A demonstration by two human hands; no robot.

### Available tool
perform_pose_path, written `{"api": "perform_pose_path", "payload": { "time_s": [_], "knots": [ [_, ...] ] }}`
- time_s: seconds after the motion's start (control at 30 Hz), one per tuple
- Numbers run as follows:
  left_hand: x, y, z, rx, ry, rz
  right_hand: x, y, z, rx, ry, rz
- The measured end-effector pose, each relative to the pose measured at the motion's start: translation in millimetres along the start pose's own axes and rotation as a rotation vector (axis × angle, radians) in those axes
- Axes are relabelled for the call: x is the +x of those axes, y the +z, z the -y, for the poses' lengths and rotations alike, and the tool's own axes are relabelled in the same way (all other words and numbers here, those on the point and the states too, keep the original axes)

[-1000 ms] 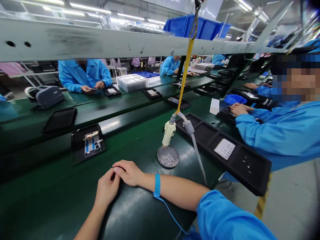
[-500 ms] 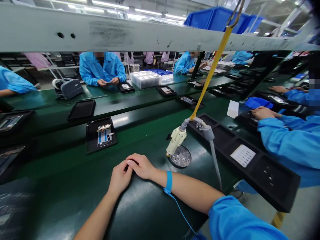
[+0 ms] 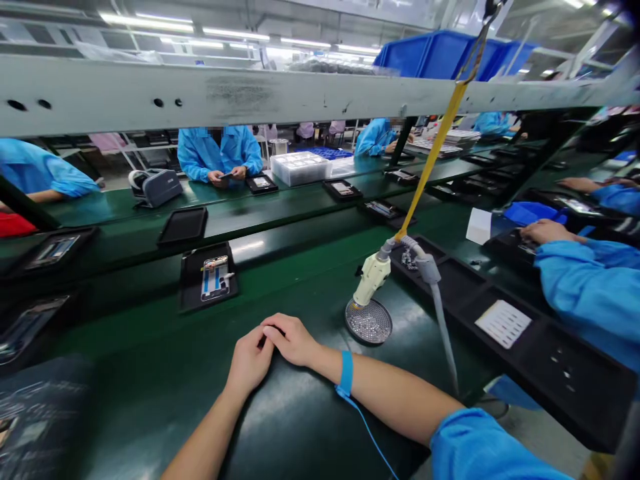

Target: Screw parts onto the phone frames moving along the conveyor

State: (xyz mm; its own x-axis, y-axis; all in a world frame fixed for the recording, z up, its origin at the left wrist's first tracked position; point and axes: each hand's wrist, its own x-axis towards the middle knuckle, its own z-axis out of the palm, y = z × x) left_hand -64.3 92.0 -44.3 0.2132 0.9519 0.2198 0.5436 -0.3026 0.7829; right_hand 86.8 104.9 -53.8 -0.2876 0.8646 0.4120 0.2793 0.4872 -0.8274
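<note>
My left hand (image 3: pixel 251 360) and my right hand (image 3: pixel 293 341) rest together on the dark green bench (image 3: pixel 300 427). Their curled fingers meet, the right hand partly over the left, and I see nothing held in either. A blue wrist strap (image 3: pixel 347 373) with a thin blue cord circles my right wrist. To the right of my hands lies a round dish of small metal parts (image 3: pixel 370 323), with a cream power screwdriver (image 3: pixel 373 277) hanging over it from a yellow strap (image 3: pixel 435 160). Beyond my left hand, a black tray (image 3: pixel 187 283) bears an opened phone (image 3: pixel 215 279).
A long black compartment tray (image 3: pixel 460 283) runs along the right, holding a white card (image 3: pixel 503 323) and loose pieces. A grey cable (image 3: pixel 445 340) hangs beside it. Co-workers in blue sleeves (image 3: pixel 585 280) work on the right and across the line. A pale beam (image 3: pixel 300 93) spans overhead.
The view has shifted, so most things appear lower and farther right. The hanging screwdriver has moved slightly right relative to the dish. My hands keep the same joined pose.
</note>
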Motion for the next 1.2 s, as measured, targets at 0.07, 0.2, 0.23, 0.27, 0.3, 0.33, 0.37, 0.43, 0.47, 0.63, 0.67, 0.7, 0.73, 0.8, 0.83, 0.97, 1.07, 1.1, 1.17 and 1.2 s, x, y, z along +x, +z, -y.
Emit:
{"api": "perform_pose_path", "payload": {
  "time_s": [0.07,0.2,0.23,0.27,0.3,0.33,0.37,0.43,0.47,0.63,0.67,0.7,0.73,0.8,0.83,0.97,1.07,1.1,1.17,1.2],
  "knots": [
    [0.0,0.3,0.9,0.000,0.000,0.000,-0.1,0.0,-0.2,0.005,-0.007,-0.001],
    [0.2,0.7,2.2,-0.003,-0.002,-0.001,-0.2,-0.3,1.0,0.012,-0.016,-0.002],
    [0.3,0.7,2.4,-0.005,-0.001,0.000,-0.1,-0.4,1.5,0.013,-0.018,-0.002],
    [0.4,0.7,2.7,-0.006,0.000,0.001,0.0,-0.4,1.9,0.013,-0.020,-0.002],
    [0.4,0.7,3.0,-0.007,0.001,0.002,0.1,-0.4,2.2,0.014,-0.021,-0.002],
    [0.4,0.7,3.3,-0.007,0.003,0.002,0.2,-0.4,2.3,0.014,-0.023,-0.002],
    [0.4,0.6,3.5,-0.007,0.004,0.002,0.3,-0.4,2.3,0.014,-0.024,-0.002],
    [0.3,0.4,3.5,-0.006,0.007,0.001,0.4,-0.4,2.1,0.013,-0.023,-0.003],
    [0.2,0.3,3.3,-0.007,0.009,0.000,0.5,-0.4,1.9,0.012,-0.021,-0.003],
    [0.7,0.5,2.2,-0.012,0.020,0.004,0.3,-0.1,0.6,0.008,-0.016,-0.002],
    [0.8,0.7,2.2,-0.012,0.020,0.003,0.1,0.0,0.3,0.007,-0.016,-0.001],
    [0.8,0.8,2.1,-0.012,0.019,0.001,-0.1,0.2,-0.1,0.006,-0.017,0.000],
    [0.9,0.9,2.1,-0.012,0.019,0.000,-0.2,0.5,-0.4,0.004,-0.017,0.000],
    [0.8,0.8,1.7,-0.014,0.016,0.000,-0.4,0.9,-1.1,0.002,-0.016,0.001],
    [0.6,0.7,1.5,-0.015,0.015,0.002,-0.5,1.1,-1.3,0.000,-0.015,0.001],
    [-0.3,0.7,1.0,-0.020,0.015,0.010,-0.7,0.8,-2.0,0.000,-0.013,0.000],
    [-1.3,1.1,0.8,-0.022,0.014,0.010,-1.1,0.7,-2.1,0.006,-0.010,0.002],
    [-1.6,1.3,0.6,-0.022,0.014,0.009,-1.2,0.8,-2.1,0.008,-0.008,0.002],
    [-2.3,1.6,0.0,-0.023,0.013,0.008,-1.6,1.1,-2.0,0.009,-0.002,0.001],
    [-2.6,1.8,-0.2,-0.022,0.013,0.007,-1.9,1.2,-2.0,0.010,0.000,0.001]
  ]
}}
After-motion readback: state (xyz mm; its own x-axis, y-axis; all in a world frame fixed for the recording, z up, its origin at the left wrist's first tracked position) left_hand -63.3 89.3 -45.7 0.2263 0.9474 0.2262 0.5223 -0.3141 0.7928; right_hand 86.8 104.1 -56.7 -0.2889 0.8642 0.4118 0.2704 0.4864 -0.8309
